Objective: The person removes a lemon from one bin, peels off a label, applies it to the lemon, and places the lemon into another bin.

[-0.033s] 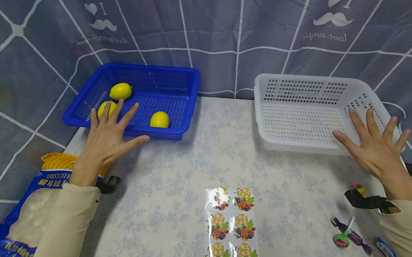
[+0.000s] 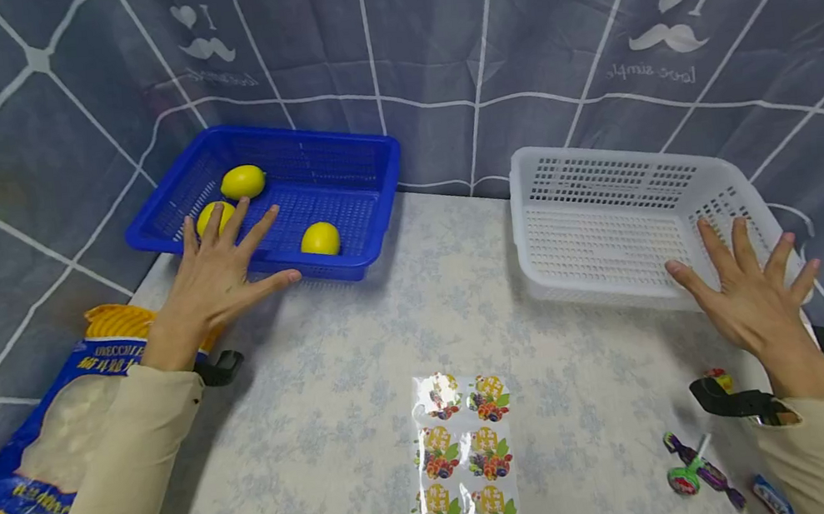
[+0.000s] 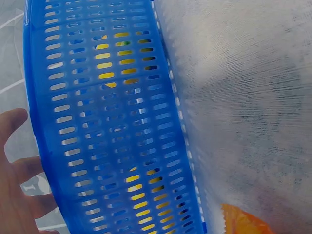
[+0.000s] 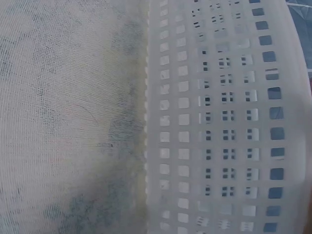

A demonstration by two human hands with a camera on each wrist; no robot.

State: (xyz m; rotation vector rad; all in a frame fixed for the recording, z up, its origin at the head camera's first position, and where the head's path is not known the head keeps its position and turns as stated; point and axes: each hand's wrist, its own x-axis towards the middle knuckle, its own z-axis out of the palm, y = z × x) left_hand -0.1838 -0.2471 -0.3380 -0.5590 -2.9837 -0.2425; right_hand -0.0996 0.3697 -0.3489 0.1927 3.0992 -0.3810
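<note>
My left hand (image 2: 215, 286) is spread with straight fingers over the near left rim of a blue plastic basket (image 2: 338, 269), holding nothing. Three lemons lie in that basket: one lemon (image 2: 242, 182) at the back, one (image 2: 215, 216) partly hidden behind my fingers, one (image 2: 320, 239) near the front. In the left wrist view yellow shows through the slots of the blue basket wall (image 3: 112, 122). On the other side, my right hand (image 2: 759, 296) spreads its fingers over the near right corner of a white plastic basket (image 2: 600, 250). No item lies in the white basket.
A blue and yellow food bag (image 2: 69, 435) lies at the left under my forearm. A sheet of fruit stickers (image 2: 465, 461) is at the front middle. Near my right sleeve lie a lollipop (image 2: 684, 480), a purple-wrapped candy (image 2: 718, 483) and a blue packet (image 2: 772, 497). A grey curtain (image 2: 427, 46) hangs behind.
</note>
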